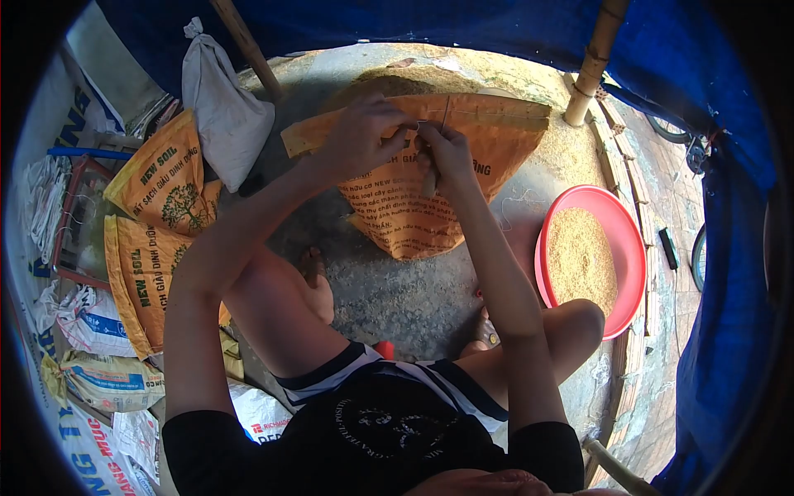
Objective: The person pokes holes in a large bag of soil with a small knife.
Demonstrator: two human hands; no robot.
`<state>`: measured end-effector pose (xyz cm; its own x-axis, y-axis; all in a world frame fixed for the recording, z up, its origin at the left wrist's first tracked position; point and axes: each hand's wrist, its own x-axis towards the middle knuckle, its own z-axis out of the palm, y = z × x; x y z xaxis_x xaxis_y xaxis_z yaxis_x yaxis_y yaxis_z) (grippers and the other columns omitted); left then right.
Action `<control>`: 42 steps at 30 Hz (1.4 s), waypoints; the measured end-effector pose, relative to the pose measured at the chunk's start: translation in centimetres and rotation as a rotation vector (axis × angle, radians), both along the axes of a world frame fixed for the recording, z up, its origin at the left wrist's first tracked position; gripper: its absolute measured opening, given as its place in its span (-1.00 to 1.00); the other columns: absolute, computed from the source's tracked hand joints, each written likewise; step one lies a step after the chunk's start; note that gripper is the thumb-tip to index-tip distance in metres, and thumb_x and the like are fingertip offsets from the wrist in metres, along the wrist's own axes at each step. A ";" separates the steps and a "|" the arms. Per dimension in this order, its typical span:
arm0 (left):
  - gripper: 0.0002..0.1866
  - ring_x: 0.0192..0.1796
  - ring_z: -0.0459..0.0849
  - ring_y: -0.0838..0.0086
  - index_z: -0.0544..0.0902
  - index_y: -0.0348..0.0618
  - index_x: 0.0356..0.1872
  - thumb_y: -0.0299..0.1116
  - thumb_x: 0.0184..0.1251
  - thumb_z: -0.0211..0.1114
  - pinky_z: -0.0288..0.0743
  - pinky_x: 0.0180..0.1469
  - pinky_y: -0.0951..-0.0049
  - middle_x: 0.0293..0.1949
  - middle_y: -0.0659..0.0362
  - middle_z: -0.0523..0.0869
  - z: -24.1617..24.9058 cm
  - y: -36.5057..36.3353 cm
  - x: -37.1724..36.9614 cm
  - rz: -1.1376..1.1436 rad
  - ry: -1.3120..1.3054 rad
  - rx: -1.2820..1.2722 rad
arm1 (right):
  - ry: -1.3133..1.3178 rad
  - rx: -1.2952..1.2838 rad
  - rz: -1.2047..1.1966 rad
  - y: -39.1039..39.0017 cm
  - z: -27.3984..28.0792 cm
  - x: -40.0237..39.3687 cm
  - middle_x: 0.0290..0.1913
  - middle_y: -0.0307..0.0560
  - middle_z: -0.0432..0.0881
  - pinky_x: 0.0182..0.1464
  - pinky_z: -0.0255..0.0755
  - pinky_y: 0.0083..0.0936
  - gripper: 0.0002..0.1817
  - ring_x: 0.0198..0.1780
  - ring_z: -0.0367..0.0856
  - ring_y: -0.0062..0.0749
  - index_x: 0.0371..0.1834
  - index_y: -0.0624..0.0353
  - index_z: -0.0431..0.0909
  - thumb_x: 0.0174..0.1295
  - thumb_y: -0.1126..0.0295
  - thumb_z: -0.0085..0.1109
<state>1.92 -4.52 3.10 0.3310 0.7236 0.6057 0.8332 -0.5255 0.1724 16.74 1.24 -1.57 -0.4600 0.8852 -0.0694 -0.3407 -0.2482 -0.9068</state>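
An orange printed sack (397,198) stands in front of me between my feet, its long top edge spread from left to right. My left hand (368,136) is at the sack's top edge, finger and thumb pinched on a thin white thread (418,123). My right hand (444,157) is close beside it, its fingers closed at the same thread in front of the sack. A thin, needle-like piece (447,109) stands up across the sack's edge just above my right hand. A line of stitching runs along the upper right edge.
A pink basin (635,273) of yellowish grain or husks (581,256) stands at right. Orange filled sacks (136,273) and a tied white sack (222,107) are at left. Bamboo poles (591,70) and blue tarpaulin (496,25) border the area. Husks lie across the floor behind.
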 end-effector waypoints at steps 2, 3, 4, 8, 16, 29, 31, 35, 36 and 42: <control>-0.83 -0.28 0.49 0.31 0.62 -0.22 -0.31 -0.42 0.06 0.18 0.38 -0.17 0.31 -0.42 0.12 0.60 0.0 0.1 -0.3 -0.007 0.003 0.008 | 0.032 -0.037 0.014 0.1 0.3 0.1 -0.59 -0.24 0.44 -0.72 0.22 -0.69 -0.78 -0.72 0.35 -0.66 -0.27 0.31 0.52 0.13 0.36 0.18; -0.82 -0.29 0.49 0.30 0.61 -0.22 -0.31 -0.41 0.07 0.16 0.37 -0.17 0.30 -0.41 0.11 0.60 -0.1 0.2 -0.5 -0.015 0.006 0.015 | 0.027 -0.032 0.032 -0.1 0.7 0.2 -0.59 -0.24 0.44 -0.72 0.22 -0.69 -0.78 -0.72 0.34 -0.67 -0.27 0.31 0.52 0.14 0.35 0.18; -0.82 -0.29 0.49 0.30 0.61 -0.22 -0.31 -0.41 0.07 0.16 0.37 -0.17 0.30 -0.41 0.11 0.60 -0.2 0.3 -0.6 -0.015 0.006 0.017 | 0.023 -0.026 0.049 -0.2 1.0 0.4 -0.59 -0.25 0.44 -0.72 0.21 -0.69 -0.78 -0.72 0.34 -0.67 -0.28 0.30 0.52 0.15 0.34 0.19; -0.83 -0.31 0.51 0.31 0.59 -0.25 -0.29 -0.42 0.09 0.18 0.39 -0.22 0.31 -0.40 0.09 0.59 -0.1 0.1 -0.5 0.025 -0.126 -0.057 | -0.012 0.086 0.042 -0.3 0.8 0.3 -0.59 -0.26 0.43 -0.72 0.20 -0.70 -0.77 -0.72 0.33 -0.69 -0.26 0.29 0.52 0.16 0.33 0.20; -0.80 -0.29 0.54 0.37 0.53 -0.20 -0.32 -0.33 0.09 0.29 0.40 -0.25 0.33 -0.45 0.15 0.60 0.0 0.4 -0.4 0.040 -0.277 -0.184 | 0.113 -0.015 0.110 -0.4 0.5 0.1 -0.59 -0.28 0.41 -0.71 0.18 -0.72 -0.80 -0.70 0.31 -0.70 -0.21 0.25 0.53 0.17 0.38 0.18; -0.90 -0.31 0.51 0.39 0.60 -0.18 -0.50 -0.38 0.03 0.24 0.36 -0.20 0.36 -0.51 0.20 0.60 0.7 0.4 -1.4 0.158 -0.144 -0.072 | -0.017 0.137 0.043 -0.4 1.1 0.5 -0.61 -0.27 0.44 -0.71 0.18 -0.72 -0.83 -0.72 0.32 -0.71 -0.27 0.23 0.52 0.16 0.37 0.18; -0.86 -0.32 0.51 0.44 0.60 -0.18 -0.55 -0.34 0.05 0.22 0.36 -0.20 0.38 -0.54 0.23 0.61 1.2 0.3 -1.6 0.144 -0.263 -0.092 | -0.110 0.251 -0.070 -0.7 1.1 0.5 -0.61 -0.26 0.44 -0.71 0.19 -0.72 -0.83 -0.73 0.33 -0.68 -0.27 0.25 0.48 0.16 0.38 0.16; -0.86 -0.48 0.49 0.62 0.58 -0.18 -0.48 -0.35 0.14 0.15 0.36 -0.36 0.55 -0.59 0.30 0.57 2.2 0.1 -2.6 0.084 -0.683 -0.547 | -0.210 0.356 -0.176 -0.8 0.8 0.4 -0.59 -0.21 0.47 -0.65 0.28 -0.66 -0.84 -0.67 0.40 -0.63 -0.26 0.23 0.43 0.16 0.42 0.12; -0.86 -0.53 0.47 0.67 0.58 -0.18 -0.45 -0.35 0.17 0.14 0.34 -0.40 0.60 -0.59 0.31 0.57 2.8 -0.2 -2.6 0.027 -0.771 -0.600 | -0.235 0.486 -0.230 -0.8 0.8 0.3 -0.58 -0.18 0.48 -0.60 0.32 -0.63 -0.81 -0.63 0.43 -0.61 -0.18 0.22 0.42 0.16 0.44 0.11; -0.86 -0.47 0.53 0.67 0.56 -0.20 -0.37 -0.34 0.19 0.17 0.39 -0.36 0.57 -0.54 0.30 0.59 6.2 -3.8 -2.0 -0.173 -0.668 -0.774 | -0.338 0.894 -0.217 -3.5 3.6 0.5 -0.47 -0.07 0.59 -0.41 0.45 -0.50 -0.74 -0.46 0.59 -0.42 -0.09 0.23 0.48 0.14 0.47 0.09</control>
<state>-0.04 -8.36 9.30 0.2352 0.9674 0.0937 0.3674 -0.1778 0.9129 17.25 -2.24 2.07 -0.3599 0.7388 0.5698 0.0145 0.6151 -0.7883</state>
